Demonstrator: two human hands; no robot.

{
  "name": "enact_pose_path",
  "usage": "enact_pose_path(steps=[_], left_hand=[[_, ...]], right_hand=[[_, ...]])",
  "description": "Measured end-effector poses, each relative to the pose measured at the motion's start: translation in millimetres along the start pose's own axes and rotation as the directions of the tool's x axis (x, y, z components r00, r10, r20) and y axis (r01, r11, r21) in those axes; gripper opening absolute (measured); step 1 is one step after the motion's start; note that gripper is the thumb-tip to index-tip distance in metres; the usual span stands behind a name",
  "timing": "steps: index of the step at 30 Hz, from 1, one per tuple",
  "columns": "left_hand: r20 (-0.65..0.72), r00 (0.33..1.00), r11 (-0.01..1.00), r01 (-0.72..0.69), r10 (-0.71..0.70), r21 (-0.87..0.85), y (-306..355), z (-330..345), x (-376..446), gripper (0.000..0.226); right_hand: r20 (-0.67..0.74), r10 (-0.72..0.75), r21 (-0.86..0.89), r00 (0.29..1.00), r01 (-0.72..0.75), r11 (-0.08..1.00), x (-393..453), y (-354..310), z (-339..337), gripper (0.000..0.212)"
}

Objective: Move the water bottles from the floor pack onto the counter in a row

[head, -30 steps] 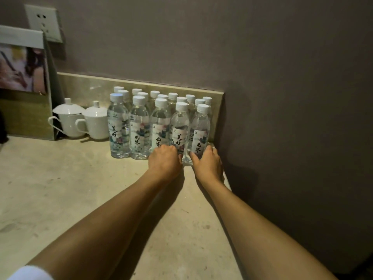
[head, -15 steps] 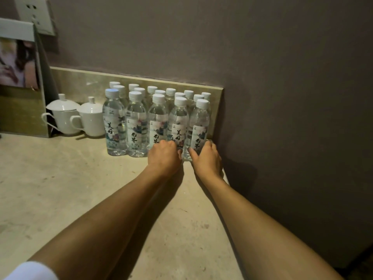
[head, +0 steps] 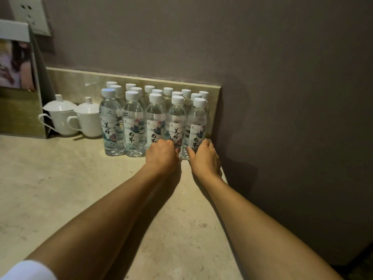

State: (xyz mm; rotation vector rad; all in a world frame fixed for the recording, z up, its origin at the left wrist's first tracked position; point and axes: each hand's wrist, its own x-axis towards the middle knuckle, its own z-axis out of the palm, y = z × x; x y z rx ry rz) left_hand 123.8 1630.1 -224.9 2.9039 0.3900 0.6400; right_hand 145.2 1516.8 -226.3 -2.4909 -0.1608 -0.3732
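The pale, mottled stone surface [head: 60, 188] carried a block of clear water bottles [head: 133, 126] standing upright in three rows against its low back ledge. Just left of them stood two white lidded cups [head: 88, 118], beside an upright display stand [head: 20, 110].

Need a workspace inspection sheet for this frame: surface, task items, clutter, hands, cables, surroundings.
Surface: beige stone counter, scuffed, bare in front.
Job's things: water bottles upright, white-capped, packed in rows against the backsplash; floor pack not in view.
Clutter: two lidded white cups left of the bottles; photo stand behind them.
Hands: left hand and right hand at the bases of the right-end front bottles.
Cables: nothing seen.
Surroundings: wall socket, dark wall on the right.
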Motion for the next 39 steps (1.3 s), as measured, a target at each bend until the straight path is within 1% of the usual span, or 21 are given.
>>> enact_pose_path(steps=[7, 11, 15, 24, 27, 31, 34, 36, 38, 39], left_hand=[[0.047, 0.999, 1.000, -0.007, 0.008, -0.024, -1, -1, 0, 0.036], [0.055, 0.998, 1.000, -0.008, 0.009, -0.019, -2, -1, 0, 0.035], [0.059, 0.998, 1.000, -0.006, 0.007, -0.005, 0, -2, 0, 0.034], [0.061, 0.998, 0.999, 0.004, -0.002, -0.037, -3, -5, 1, 0.033], [0.078, 0.997, 0.997, 0.007, -0.001, -0.075, -4, -6, -1, 0.034], [0.101, 0.995, 0.997, -0.018, 0.026, -0.076, -8, -19, -4, 0.028], [0.087, 0.996, 0.995, -0.022, 0.030, -0.095, -13, -34, -8, 0.022], [0.055, 0.998, 0.996, -0.033, 0.038, -0.085, -17, -46, -11, 0.027], [0.020, 0.999, 0.992, -0.038, 0.040, -0.119, -26, -58, -11, 0.028], [0.026, 0.999, 0.988, -0.039, 0.043, -0.147, -31, -66, -13, 0.028]], right_hand=[[0.024, 0.025, -0.019, 0.999, -0.024, 1.000, 2, -3, -1, 0.058], [0.041, 0.037, -0.066, 0.998, -0.034, 0.997, 4, -6, -2, 0.059], [0.058, 0.053, -0.075, 0.997, -0.048, 0.996, 6, -7, -1, 0.061], [0.075, 0.074, -0.106, 0.994, -0.065, 0.992, 4, -11, -5, 0.062], [0.086, 0.081, -0.101, 0.993, -0.072, 0.992, 4, -11, -7, 0.061], [0.120, 0.092, -0.137, 0.988, -0.075, 0.988, 0, -13, -15, 0.060], [0.141, 0.091, -0.165, 0.986, -0.067, 0.984, -4, -17, -21, 0.056], [0.146, 0.099, -0.185, 0.984, -0.071, 0.980, -7, -21, -27, 0.052], [0.132, 0.098, -0.205, 0.986, -0.070, 0.976, -10, -27, -34, 0.045], [0.132, 0.105, -0.200, 0.986, -0.077, 0.977, -14, -32, -38, 0.040]])
